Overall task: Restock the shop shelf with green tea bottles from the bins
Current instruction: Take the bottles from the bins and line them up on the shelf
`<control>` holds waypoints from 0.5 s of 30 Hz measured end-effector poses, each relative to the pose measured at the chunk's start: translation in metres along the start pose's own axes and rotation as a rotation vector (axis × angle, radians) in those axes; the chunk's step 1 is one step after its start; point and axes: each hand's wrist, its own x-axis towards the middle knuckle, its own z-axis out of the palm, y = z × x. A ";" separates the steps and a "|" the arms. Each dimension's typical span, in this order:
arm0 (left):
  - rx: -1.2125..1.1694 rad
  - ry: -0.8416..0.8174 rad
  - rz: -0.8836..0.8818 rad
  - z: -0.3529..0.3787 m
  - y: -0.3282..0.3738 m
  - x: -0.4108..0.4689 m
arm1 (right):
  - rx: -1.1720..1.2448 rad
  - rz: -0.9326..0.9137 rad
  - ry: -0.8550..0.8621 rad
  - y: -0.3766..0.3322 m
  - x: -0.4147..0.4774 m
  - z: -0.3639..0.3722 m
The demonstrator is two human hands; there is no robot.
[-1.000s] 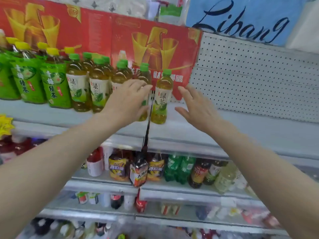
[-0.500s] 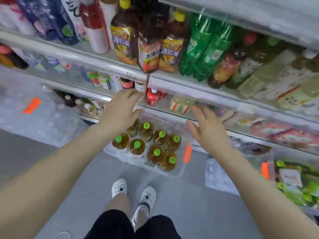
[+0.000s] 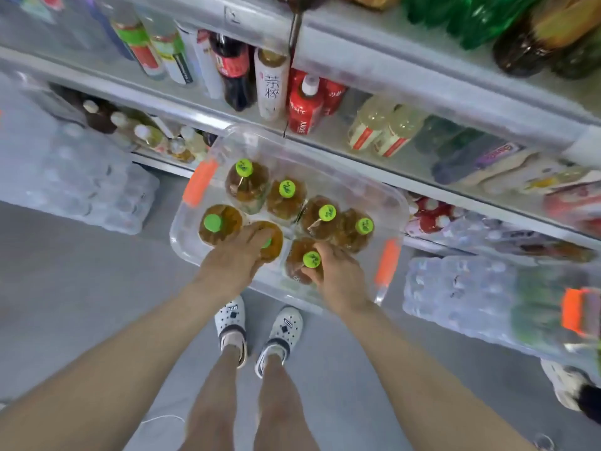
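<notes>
Pickup at the floor bin [image 3: 187, 245]: gripping one green tea bottle [image 3: 275, 237] with the left hand [image 3: 232, 260], pinching a second bottle [image 3: 311, 259] by the neck with the right hand [image 3: 340, 275]. Next, probably, lifting both clear.

"茶粹" on white bottle [image 3: 272, 89]; "JUICE" on red bottle [image 3: 305, 109].

Bottle cap [image 3: 266, 244] mostly hidden under left hand [image 3: 232, 260]. Top-shelf bottles [image 3: 471, 21] cut off by picture edge. Bin [image 3: 582, 307] at right blurred, contents unreadable.
</notes>
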 end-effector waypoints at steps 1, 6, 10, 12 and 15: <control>-0.014 -0.009 0.001 0.001 -0.001 0.001 | 0.003 -0.025 0.033 0.001 0.002 0.002; -0.035 -0.169 -0.078 -0.010 0.001 0.004 | 0.018 -0.136 0.113 0.004 -0.007 -0.017; -0.006 -0.334 -0.067 -0.028 0.005 0.003 | 0.193 -0.158 0.183 -0.018 -0.014 -0.080; -0.099 -0.351 -0.048 -0.036 0.017 0.002 | 0.234 -0.098 0.175 -0.034 -0.011 -0.118; -0.511 -0.135 -0.116 -0.051 0.052 0.005 | 0.185 -0.027 0.285 -0.056 0.003 -0.166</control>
